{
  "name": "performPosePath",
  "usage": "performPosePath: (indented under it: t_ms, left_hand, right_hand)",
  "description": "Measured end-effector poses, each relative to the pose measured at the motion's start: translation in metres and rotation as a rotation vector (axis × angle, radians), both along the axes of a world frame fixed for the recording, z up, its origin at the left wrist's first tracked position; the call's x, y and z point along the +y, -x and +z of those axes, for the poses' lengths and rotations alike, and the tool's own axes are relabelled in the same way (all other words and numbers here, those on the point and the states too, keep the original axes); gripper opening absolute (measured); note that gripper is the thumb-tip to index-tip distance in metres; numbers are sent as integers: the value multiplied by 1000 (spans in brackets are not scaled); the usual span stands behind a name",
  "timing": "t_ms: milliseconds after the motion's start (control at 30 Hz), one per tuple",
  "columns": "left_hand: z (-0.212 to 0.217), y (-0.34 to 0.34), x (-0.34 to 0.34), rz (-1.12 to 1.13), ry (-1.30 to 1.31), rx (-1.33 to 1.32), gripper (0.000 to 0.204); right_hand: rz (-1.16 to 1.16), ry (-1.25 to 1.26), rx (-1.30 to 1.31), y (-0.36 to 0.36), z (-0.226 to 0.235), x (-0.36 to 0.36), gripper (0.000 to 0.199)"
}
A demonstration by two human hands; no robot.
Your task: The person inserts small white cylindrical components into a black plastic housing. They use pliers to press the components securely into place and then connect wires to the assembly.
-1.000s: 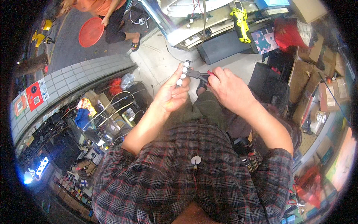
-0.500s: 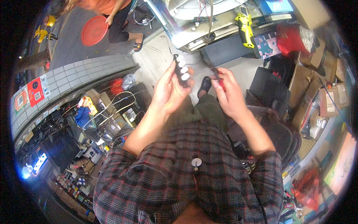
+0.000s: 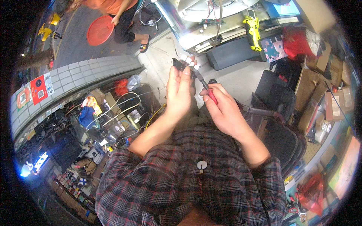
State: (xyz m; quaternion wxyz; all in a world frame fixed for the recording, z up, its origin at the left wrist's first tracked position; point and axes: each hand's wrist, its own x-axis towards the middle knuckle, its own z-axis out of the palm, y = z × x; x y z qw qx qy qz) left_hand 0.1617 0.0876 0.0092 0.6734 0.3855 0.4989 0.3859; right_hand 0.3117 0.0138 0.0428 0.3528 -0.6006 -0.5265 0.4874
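Observation:
My left hand [image 3: 178, 94] is closed round a small black strip [image 3: 177, 64] that carries a row of white knobs [image 3: 187, 59]. It is held up in front of me above the pale floor. My right hand [image 3: 226, 113] grips the red handle of a screwdriver [image 3: 212, 96], whose dark shaft slants up and left toward the strip. The tip reaches the strip beside the knobs; whether it touches cannot be made out. My fingers hide the lower part of the strip.
Ahead, a workbench [image 3: 232, 32] bears a white round housing with wires and a yellow-green tool [image 3: 253, 34]. Cluttered parts and cables [image 3: 117, 113] lie at left, with cardboard boxes [image 3: 318, 101] and a black chair [image 3: 279, 139] at right. Beyond the tiled ledge, a person holds a red basin [image 3: 100, 30].
My right hand has moved left and the screwdriver has come to the strip. The strip has been turned in my left hand, its knobs now facing more to the right.

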Motion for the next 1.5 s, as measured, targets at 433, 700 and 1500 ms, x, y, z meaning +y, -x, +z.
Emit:
performPosePath:
  t_ms: [433,700,1500]
  left_hand:
    - [-11,11,-2,-95,-264,316,36]
    - [-9,16,2,-102,-284,415,35]
    - [4,20,5,-185,-376,567,35]
  right_hand:
    - [4,170,247,12,-17,6,23]
    - [-61,170,255,24,-17,8,28]
    - [-59,242,203,20,-15,13,28]
